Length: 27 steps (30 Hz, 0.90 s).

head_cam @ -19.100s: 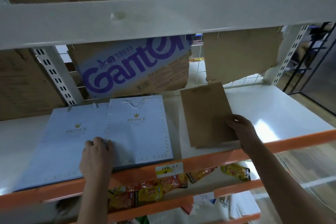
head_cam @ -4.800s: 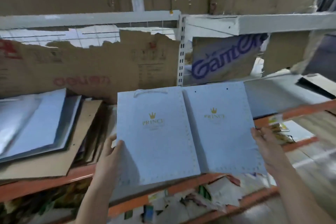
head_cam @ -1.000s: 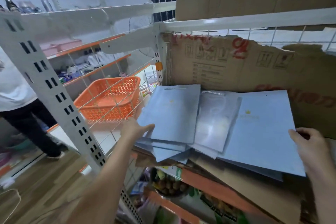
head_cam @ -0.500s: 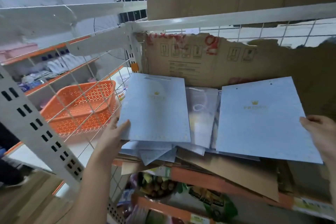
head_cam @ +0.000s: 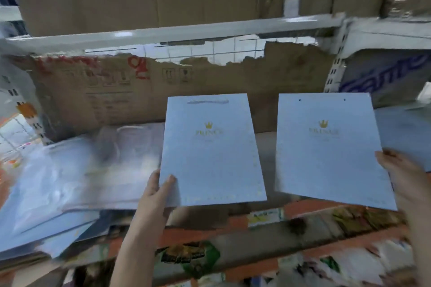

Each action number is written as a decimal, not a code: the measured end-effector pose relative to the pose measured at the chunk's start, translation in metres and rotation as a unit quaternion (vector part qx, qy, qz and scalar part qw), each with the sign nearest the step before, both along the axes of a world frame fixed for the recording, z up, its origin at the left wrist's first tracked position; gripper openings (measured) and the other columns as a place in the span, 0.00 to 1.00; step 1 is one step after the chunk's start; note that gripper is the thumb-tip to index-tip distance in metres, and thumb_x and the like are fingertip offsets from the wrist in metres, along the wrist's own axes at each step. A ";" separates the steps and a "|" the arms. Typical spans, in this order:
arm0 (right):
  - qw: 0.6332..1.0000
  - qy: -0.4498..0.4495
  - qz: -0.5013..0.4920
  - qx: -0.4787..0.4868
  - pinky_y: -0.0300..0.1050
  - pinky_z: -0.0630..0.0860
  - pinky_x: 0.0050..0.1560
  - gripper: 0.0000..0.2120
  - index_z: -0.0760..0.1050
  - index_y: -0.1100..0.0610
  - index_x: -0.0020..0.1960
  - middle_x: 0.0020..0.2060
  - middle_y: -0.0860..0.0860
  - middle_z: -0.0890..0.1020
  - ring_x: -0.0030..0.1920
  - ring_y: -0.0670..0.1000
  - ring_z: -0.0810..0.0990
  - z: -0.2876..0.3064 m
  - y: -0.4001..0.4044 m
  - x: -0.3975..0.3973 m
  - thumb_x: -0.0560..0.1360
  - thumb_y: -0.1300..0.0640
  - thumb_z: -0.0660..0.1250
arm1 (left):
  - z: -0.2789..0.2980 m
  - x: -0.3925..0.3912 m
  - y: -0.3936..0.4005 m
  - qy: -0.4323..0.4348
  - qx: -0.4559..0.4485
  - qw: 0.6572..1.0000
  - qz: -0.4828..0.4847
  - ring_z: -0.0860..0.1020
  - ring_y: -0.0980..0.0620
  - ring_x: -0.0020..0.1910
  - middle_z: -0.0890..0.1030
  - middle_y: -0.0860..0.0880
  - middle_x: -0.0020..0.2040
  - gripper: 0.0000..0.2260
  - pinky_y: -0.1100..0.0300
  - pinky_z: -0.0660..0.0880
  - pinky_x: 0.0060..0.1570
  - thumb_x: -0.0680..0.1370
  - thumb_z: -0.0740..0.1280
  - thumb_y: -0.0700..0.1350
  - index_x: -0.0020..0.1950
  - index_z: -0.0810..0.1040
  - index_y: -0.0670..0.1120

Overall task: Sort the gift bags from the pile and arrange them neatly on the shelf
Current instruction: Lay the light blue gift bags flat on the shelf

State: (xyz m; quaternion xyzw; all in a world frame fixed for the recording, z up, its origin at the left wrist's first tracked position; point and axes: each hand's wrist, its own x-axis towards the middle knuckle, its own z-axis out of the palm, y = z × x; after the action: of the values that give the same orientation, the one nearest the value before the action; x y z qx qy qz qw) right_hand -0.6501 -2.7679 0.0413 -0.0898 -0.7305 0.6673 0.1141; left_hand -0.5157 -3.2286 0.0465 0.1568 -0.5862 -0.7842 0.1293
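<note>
My left hand [head_cam: 152, 196] pinches one blue gift bag [head_cam: 211, 151] at its lower-left corner; my right hand [head_cam: 405, 179] grips another bag [head_cam: 326, 149] by its right edge.

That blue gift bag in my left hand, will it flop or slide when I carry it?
The left blue gift bag probably stays fairly stiff: held only at its lower corner by the left hand, it looks flat. Folded empty, likely light. Its smooth face may slip.
</note>
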 end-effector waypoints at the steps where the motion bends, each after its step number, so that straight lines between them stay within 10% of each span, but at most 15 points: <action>1: 1.000 0.006 -0.022 0.003 0.60 0.74 0.57 0.42 0.73 0.61 0.61 0.56 0.57 0.80 0.53 0.52 0.81 0.004 0.017 0.003 0.58 0.33 0.73 | -0.002 -0.010 0.022 -0.004 0.009 1.000 -0.014 0.81 0.48 0.51 0.82 0.50 0.55 0.12 0.53 0.77 0.45 0.80 0.61 0.44 0.64 0.72 0.52; 4: 0.998 0.009 -0.057 0.001 0.46 0.74 0.45 0.44 0.72 0.64 0.61 0.43 0.49 0.81 0.36 0.40 0.81 0.029 0.060 0.014 0.56 0.34 0.71 | -0.007 -0.038 0.092 -0.006 0.020 0.998 -0.053 0.82 0.53 0.50 0.83 0.54 0.52 0.15 0.55 0.77 0.47 0.80 0.60 0.44 0.68 0.70 0.50; 8: 0.993 0.008 -0.113 0.016 0.37 0.74 0.37 0.02 0.75 0.57 0.46 0.36 0.50 0.78 0.32 0.42 0.78 0.034 0.144 0.001 0.77 0.61 0.64 | -0.012 -0.070 0.186 -0.003 0.011 0.997 -0.082 0.80 0.52 0.44 0.83 0.55 0.45 0.10 0.59 0.77 0.36 0.81 0.59 0.44 0.61 0.73 0.52; 21: 0.988 -0.042 -0.132 0.067 0.46 0.67 0.45 0.02 0.74 0.54 0.45 0.38 0.51 0.75 0.39 0.53 0.72 0.006 0.320 -0.121 0.76 0.60 0.65 | -0.033 -0.175 0.370 -0.045 -0.051 0.997 -0.026 0.78 0.46 0.57 0.78 0.46 0.59 0.11 0.48 0.75 0.55 0.81 0.59 0.46 0.63 0.70 0.50; 27: 0.981 -0.071 -0.080 0.162 0.39 0.63 0.31 0.06 0.74 0.57 0.53 0.33 0.56 0.73 0.29 0.54 0.67 -0.001 0.329 -0.213 0.76 0.58 0.65 | -0.045 -0.222 0.410 -0.080 -0.176 0.980 0.054 0.75 0.48 0.51 0.75 0.49 0.53 0.07 0.53 0.72 0.48 0.81 0.59 0.47 0.59 0.69 0.50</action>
State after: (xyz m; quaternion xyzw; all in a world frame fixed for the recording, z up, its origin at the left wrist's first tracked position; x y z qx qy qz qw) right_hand -0.8628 -2.4392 0.0398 -0.1758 -0.8257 0.5204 0.1282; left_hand -0.7374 -2.8190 0.0013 0.2256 -0.7141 -0.6457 0.1493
